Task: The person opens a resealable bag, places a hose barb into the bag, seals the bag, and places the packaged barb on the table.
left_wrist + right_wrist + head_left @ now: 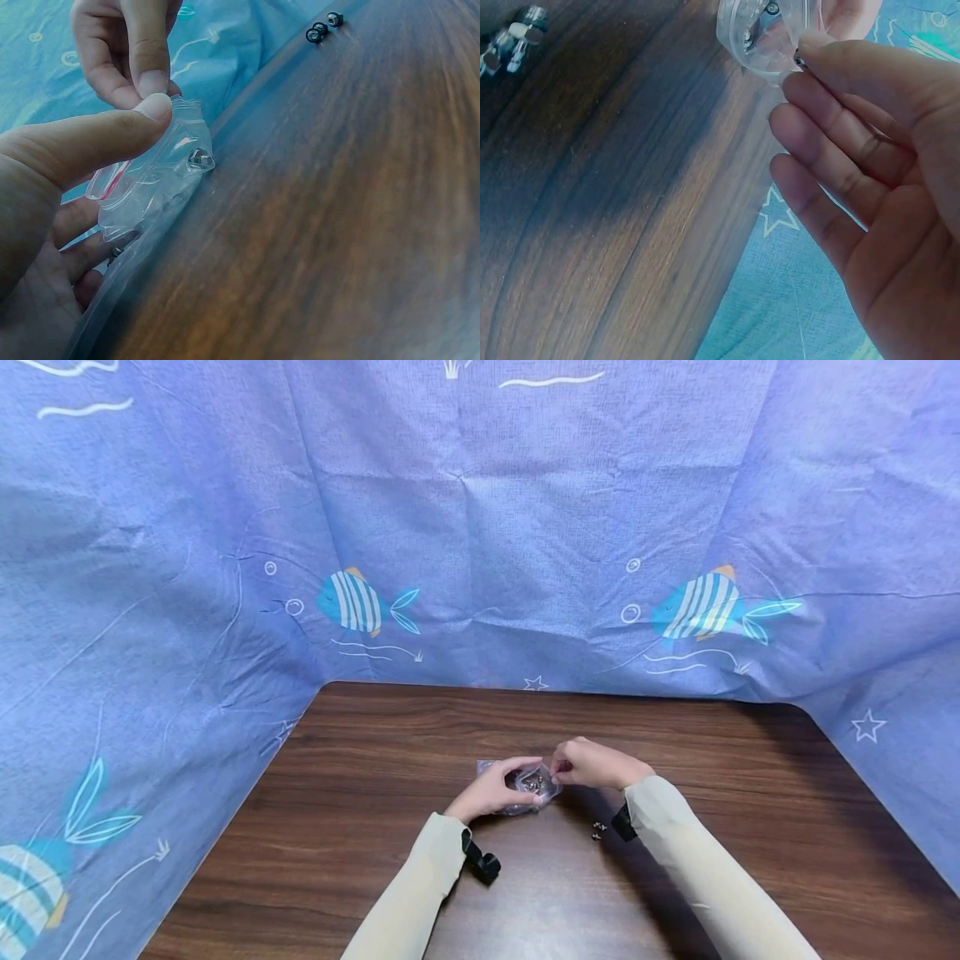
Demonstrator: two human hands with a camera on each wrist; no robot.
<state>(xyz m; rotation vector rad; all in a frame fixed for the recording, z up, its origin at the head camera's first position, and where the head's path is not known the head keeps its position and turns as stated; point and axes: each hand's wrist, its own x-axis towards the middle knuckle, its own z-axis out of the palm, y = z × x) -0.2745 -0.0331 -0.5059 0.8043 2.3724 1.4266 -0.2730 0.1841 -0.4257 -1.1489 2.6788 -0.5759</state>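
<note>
Brown table (360, 827) bears one bag (159, 201), held between the left hand (487, 791)'s curved thumb and fingers, its metal bits (534, 785) uncountable. Just beside it, the right hand (600, 764) pinches one bit (800, 61); three loose bits (602, 828) lie near that wrist.

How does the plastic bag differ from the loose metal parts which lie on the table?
The plastic bag is see-through, whereas the loose metal parts are opaque and shiny. The bag is much larger than any one of the parts. The bag is held in the left grip, while the parts lie untouched on the table.
</note>
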